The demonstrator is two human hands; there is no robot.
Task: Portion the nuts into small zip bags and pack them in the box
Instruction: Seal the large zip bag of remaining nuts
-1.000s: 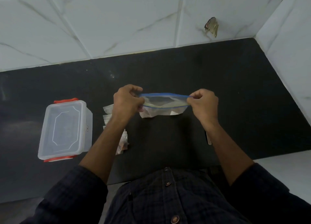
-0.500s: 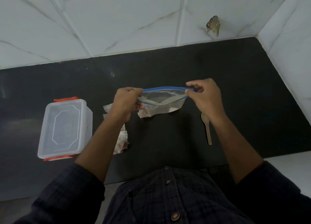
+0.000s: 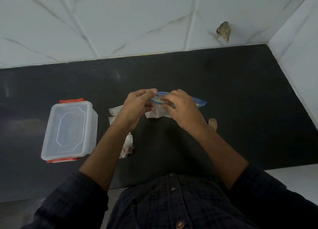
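- Zip bag: middle hidden behind right hand; contents unreadable.
- Spoon: handle covered by right forearm.
- Bags under left forearm: count unclear.

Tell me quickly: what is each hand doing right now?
Left hand: closed, pinching the left end of the zip bag.
Right hand: closed, fingers pinching the bag's blue zip strip near the middle.

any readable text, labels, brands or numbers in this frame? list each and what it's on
None readable.
Clear plastic box: a tiny dark mark on its side wall, too small to read.
Zip bag held in the left hand and right hand: blue seal strip only, no print visible.
Small bags on the counter: no legible print.
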